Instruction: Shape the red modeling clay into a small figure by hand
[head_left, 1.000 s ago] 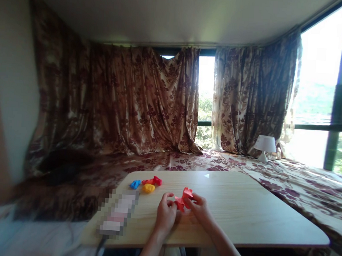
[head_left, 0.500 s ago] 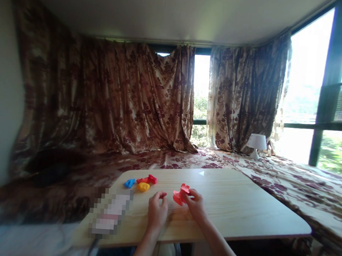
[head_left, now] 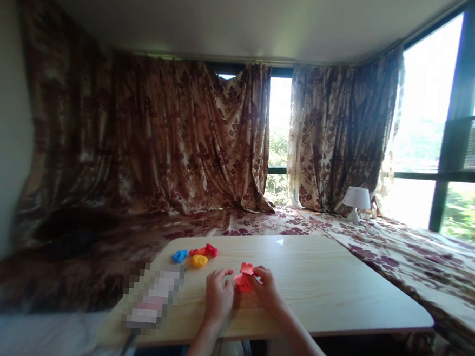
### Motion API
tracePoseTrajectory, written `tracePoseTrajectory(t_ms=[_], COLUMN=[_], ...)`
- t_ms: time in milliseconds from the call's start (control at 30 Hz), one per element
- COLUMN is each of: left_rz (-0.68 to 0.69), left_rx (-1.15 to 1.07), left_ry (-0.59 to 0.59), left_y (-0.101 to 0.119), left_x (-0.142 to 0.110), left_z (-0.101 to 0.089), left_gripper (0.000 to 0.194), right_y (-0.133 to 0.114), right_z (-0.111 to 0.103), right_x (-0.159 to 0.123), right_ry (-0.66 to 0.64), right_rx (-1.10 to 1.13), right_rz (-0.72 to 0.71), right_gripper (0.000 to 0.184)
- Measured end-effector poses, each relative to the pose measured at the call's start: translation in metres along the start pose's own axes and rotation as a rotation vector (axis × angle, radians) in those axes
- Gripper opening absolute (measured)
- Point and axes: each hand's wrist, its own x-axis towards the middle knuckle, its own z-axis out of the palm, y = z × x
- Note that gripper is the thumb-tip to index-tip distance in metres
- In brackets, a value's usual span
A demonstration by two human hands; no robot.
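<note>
My right hand [head_left: 269, 288] pinches a coral-red piece with scalloped, petal-like edges [head_left: 243, 283] just above the table; its exact kind I cannot make out. To the left of this piece is my left hand [head_left: 218, 295], fingers loosely curved and thumb apart, with nothing visible in it. Its thumb is close to the red piece's left edge; whether they touch is unclear. Further back on the left lie a crumpled blue piece [head_left: 179, 256], a yellow one [head_left: 198, 261] and some red ones [head_left: 205, 250], bunched together.
A light wooden table [head_left: 314, 292] with rounded corners extends under both hands. On its left side is a pixelated object [head_left: 156, 297] with a dark cable [head_left: 128, 344]. Behind stand a white lamp [head_left: 356, 200] and patterned curtains [head_left: 191, 137].
My right hand has brought the coral-red piece a little left and nearer to me, towards my left hand. The left hand has hardly moved.
</note>
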Motion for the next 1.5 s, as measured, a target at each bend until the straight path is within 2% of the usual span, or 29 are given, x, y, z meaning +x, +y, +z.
tracePoseTrajectory(t_ms=[200, 467, 700, 767, 867, 933, 1033, 1167, 1333, 1500], left_rz=[0.062, 0.067, 0.059, 0.054, 0.045, 0.038, 0.038, 0.081, 0.113, 0.084], left_rx=[0.009, 0.060, 0.001, 0.008, 0.008, -0.001, 0.019, 0.020, -0.020, -0.019], left_ry=[-0.046, -0.127, -0.185, -0.211, -0.224, -0.217, -0.207, -0.223, -0.229, -0.241], left_y=[0.002, 0.002, 0.000, 0.000, 0.001, 0.003, 0.004, 0.004, 0.005, 0.002], left_x=[0.002, 0.007, 0.012, 0.012, 0.011, 0.010, 0.009, 0.009, 0.008, 0.009], left_z=[0.002, 0.008, 0.018, 0.018, 0.016, 0.015, 0.014, 0.015, 0.013, 0.014], left_gripper=[0.016, 0.013, 0.013, 0.014, 0.013, 0.012, 0.013, 0.019, 0.019, 0.020], right_y=[0.002, 0.010, -0.002, -0.004, -0.005, -0.007, -0.011, -0.009, -0.004, -0.002], right_z=[0.001, 0.006, -0.002, -0.004, -0.004, -0.004, -0.005, -0.005, -0.004, -0.003], right_x=[0.001, 0.005, 0.001, 0.000, -0.002, -0.003, -0.005, -0.004, -0.001, 0.002], right_ry=[0.010, 0.009, 0.005, 0.038, 0.134, 0.188, 0.211, 0.158, 0.061, 0.017], right_rx=[-0.060, -0.065, -0.066, -0.056, -0.035, -0.030, -0.058, -0.083, -0.147, -0.173], right_rz=[-0.065, -0.013, -0.036, -0.035, -0.053, -0.098, -0.184, -0.143, -0.077, -0.022], right_gripper=[0.018, 0.019, 0.023, 0.021, 0.033, 0.040, 0.039, 0.036, 0.018, 0.019])
